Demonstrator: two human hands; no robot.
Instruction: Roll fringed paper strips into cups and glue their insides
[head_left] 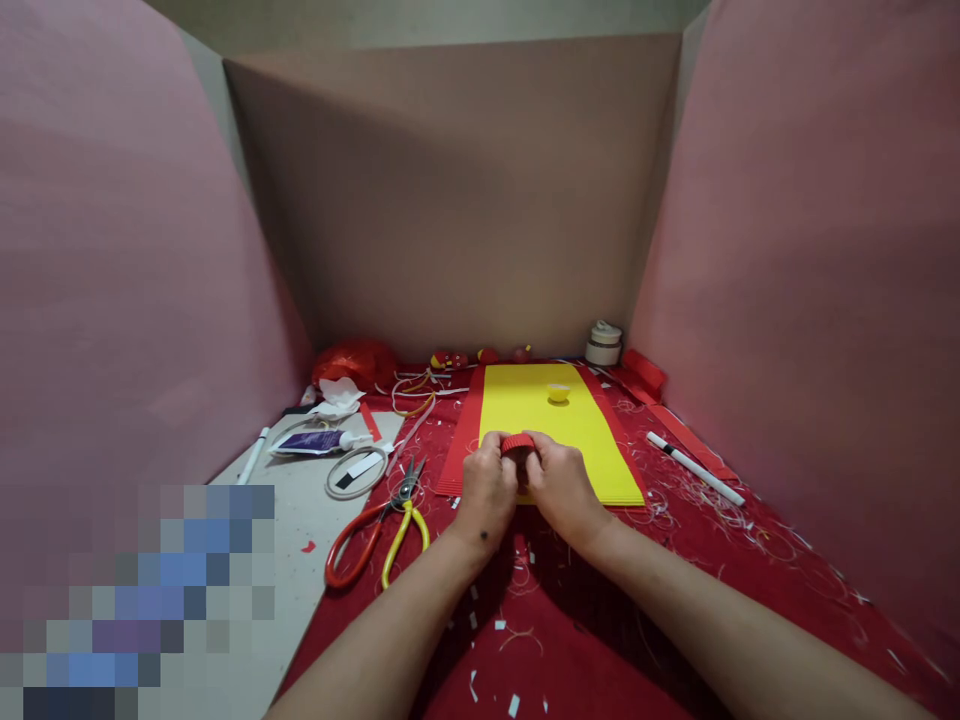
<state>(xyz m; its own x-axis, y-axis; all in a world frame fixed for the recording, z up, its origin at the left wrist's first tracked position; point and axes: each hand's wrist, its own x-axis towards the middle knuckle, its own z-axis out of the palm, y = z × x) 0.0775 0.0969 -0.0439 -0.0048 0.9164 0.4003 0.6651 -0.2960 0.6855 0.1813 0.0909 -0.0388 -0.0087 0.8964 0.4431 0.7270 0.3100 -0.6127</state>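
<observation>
A small ridged red piece (517, 443), curved like an arch, is held between both hands above the near edge of the yellow sheets. My left hand (484, 492) is closed on its left side, fingers bent round it. On its right side my right hand (561, 490) grips it in the same way. The fingertips are partly hidden behind the knuckles. Beyond the hands, a small yellow cup-shaped piece (558, 394) rests on the yellow sheets (525, 400), which lie over red sheets (459, 460).
Scissors (406, 492) with red and yellow handles lie left of my hands, near a tube (311, 443) and a grey ring (356, 472). At right is a white pen (696, 468). A white container (604, 343) stands at the back. Paper scraps litter the red cloth (570, 650).
</observation>
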